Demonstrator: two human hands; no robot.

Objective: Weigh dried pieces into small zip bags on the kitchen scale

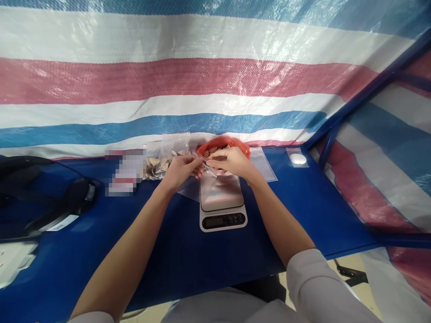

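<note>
My left hand and my right hand come together over the far end of a white kitchen scale. Between them they pinch the edge of a clear plastic bag; its contents are mostly hidden by my fingers. Right behind my hands lies a red plastic bag, open, with light-brown pieces in it. Beside my left hand, clear bags of brown and pale pieces rest against the striped sheet. The scale's display looks dark.
A flat clear bag lies right of the red bag. Farther right, a white oval object sits on a small clear bag. At left are a black headset-like item and a white power strip. A striped sheet hangs behind the blue table.
</note>
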